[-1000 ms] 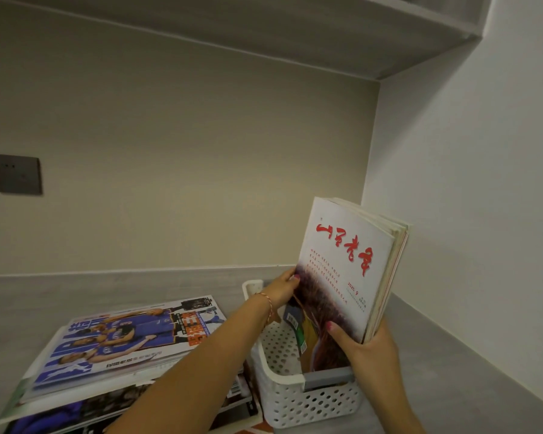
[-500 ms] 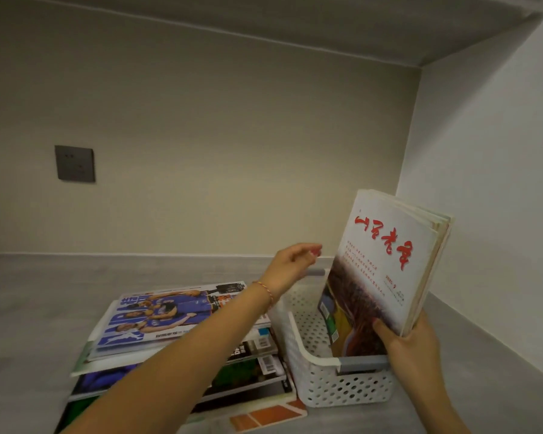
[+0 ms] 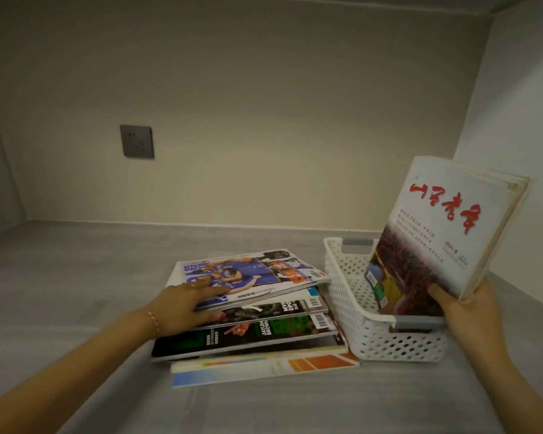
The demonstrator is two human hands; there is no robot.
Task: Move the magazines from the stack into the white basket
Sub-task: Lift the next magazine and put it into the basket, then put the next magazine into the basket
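A grey table (image 3: 76,277) runs back to a beige wall with a dark socket (image 3: 137,141). The white basket (image 3: 345,296) holds a bundle of magazines (image 3: 452,233) leaning upright, red title in front; my right hand (image 3: 464,311) grips its lower edge. Just left of the basket, my left hand (image 3: 182,305) grips the basketball magazine (image 3: 248,274) topping the stack (image 3: 254,333), fingers above, thumb beneath.

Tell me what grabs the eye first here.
The white magazine with red brush lettering, standing tilted in the white basket at right, steadied by the right hand. Next, the basketball magazine topping the stack left of the basket, its near-left corner gripped by the left hand.
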